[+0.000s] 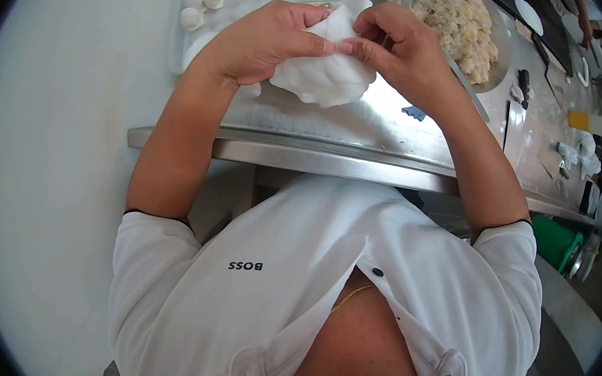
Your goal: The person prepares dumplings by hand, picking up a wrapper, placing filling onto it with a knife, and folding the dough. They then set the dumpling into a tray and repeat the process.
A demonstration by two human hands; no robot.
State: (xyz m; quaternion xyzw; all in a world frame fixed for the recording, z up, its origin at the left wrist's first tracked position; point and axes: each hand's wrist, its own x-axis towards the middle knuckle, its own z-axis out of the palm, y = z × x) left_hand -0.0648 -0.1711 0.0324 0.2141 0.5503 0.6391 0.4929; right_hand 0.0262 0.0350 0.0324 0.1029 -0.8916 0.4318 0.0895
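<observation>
A white, soft, folded piece point(326, 80), like dough or cloth, hangs between my two hands above the steel table's near part. On its left side my left hand point(279, 41) pinches it, thumb against the fingers. My right hand point(394, 45) pinches its upper right edge, and the two thumb tips almost meet at the middle. Behind my left hand lies a translucent tray point(249, 9) with rows of small white pleated pieces point(192, 18). Beyond my right hand is a metal tray heaped with a pale, lumpy mixture point(461, 29).
The steel table's front edge point(332, 163) runs just before my body. A blue scrap point(414, 113) lies near my right forearm. Farther right are a black-handled knife point(523, 86), a yellow bottle point(588, 123) and a green bin point(555, 241). Part of another person's arm shows at the top right.
</observation>
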